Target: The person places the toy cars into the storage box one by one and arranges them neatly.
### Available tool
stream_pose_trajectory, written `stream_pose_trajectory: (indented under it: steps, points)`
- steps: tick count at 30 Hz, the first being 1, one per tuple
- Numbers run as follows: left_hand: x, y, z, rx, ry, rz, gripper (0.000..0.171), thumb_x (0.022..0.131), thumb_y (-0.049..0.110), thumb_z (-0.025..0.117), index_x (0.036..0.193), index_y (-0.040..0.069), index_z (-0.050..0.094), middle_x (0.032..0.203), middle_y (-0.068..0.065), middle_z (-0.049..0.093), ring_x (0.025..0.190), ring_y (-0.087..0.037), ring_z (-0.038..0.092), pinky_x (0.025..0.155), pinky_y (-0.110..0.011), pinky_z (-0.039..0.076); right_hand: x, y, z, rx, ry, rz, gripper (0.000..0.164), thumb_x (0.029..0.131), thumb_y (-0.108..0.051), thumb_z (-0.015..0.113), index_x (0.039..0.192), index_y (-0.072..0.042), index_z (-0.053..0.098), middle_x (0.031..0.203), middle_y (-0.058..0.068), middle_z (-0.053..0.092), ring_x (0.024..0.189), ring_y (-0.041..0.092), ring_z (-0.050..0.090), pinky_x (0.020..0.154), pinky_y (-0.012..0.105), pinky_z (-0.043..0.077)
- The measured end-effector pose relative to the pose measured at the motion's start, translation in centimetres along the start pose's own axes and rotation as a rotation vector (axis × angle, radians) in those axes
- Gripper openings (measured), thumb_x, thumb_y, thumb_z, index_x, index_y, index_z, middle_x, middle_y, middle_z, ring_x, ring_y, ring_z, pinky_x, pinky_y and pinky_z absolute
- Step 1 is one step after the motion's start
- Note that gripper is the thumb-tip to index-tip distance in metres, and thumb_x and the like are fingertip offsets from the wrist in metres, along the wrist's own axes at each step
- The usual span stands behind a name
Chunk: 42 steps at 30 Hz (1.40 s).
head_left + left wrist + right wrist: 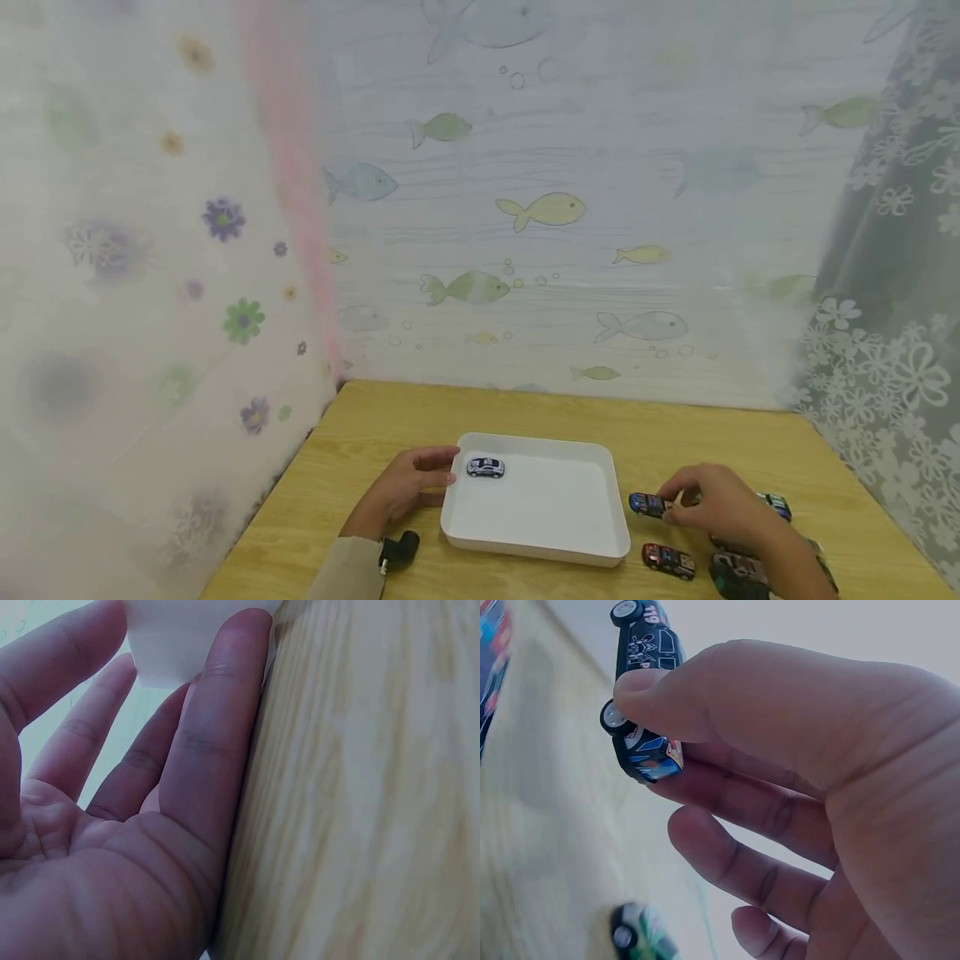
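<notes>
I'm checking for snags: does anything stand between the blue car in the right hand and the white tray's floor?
Only the tray's right wall stands in the way; no other object shows between the blue car and the tray floor.

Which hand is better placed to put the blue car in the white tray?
Right, I'd judge: the right hand pinches the blue car just beside the white tray, while the left hand is at the tray's opposite side, holding no car.
</notes>
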<state>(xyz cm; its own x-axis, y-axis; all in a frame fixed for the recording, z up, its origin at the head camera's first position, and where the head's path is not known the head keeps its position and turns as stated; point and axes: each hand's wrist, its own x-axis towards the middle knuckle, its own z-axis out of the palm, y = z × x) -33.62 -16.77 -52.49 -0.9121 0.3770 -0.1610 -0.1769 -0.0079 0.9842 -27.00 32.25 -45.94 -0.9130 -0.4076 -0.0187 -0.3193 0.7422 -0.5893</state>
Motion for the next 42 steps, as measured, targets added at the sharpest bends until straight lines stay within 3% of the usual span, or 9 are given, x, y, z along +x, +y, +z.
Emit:
stream_pose_trajectory:
  steps: [10, 19, 29, 42]
  points:
    - [-0.3, -0.4, -0.4, 0.011, -0.002, 0.007, 0.053, 0.085, 0.010, 0.071, 0.135, 0.010, 0.053, 0.139, -0.015, 0.049, 0.113, -0.026, 0.058, 0.083, -0.046, 0.056, 1.8, -2.5, 0.3, -0.014, 0.052, -0.072, 0.023, 0.081, -0.042, 0.074, 0.100, -0.028, 0.071, 0.097, -0.010, 0.068, 0.078, 0.004, 0.059, 0.059, 0.023, 0.050]
    - [-0.6, -0.2, -0.4, 0.032, 0.001, 0.000, 0.053, 0.086, 0.013, 0.070, 0.136, 0.012, 0.053, 0.141, -0.014, 0.048, 0.116, -0.027, 0.057, 0.084, -0.044, 0.056, 3.4, -4.2, 1.2, -0.027, 0.107, -0.085, 0.019, 0.078, -0.038, 0.077, 0.095, -0.029, 0.072, 0.090, -0.013, 0.068, 0.077, 0.006, 0.058, 0.057, 0.022, 0.049]
    - [-0.7, -0.3, -0.4, 0.039, 0.001, 0.007, 0.052, 0.088, 0.012, 0.069, 0.137, 0.012, 0.052, 0.140, -0.015, 0.048, 0.116, -0.028, 0.057, 0.084, -0.045, 0.056, 5.0, -5.9, 2.2, 0.003, 0.111, -0.156, 0.017, 0.079, -0.032, 0.078, 0.094, -0.026, 0.073, 0.091, -0.011, 0.068, 0.079, 0.010, 0.059, 0.062, 0.023, 0.051]
    - [0.0, -0.1, -0.1, 0.023, 0.005, -0.003, 0.053, 0.085, 0.013, 0.072, 0.134, 0.013, 0.055, 0.139, -0.013, 0.049, 0.113, -0.025, 0.058, 0.084, -0.044, 0.056, 6.8, -7.1, 3.4, -0.026, 0.092, -0.160, 0.017, 0.077, -0.035, 0.078, 0.092, -0.028, 0.073, 0.086, -0.015, 0.067, 0.083, 0.013, 0.061, 0.068, 0.025, 0.052]
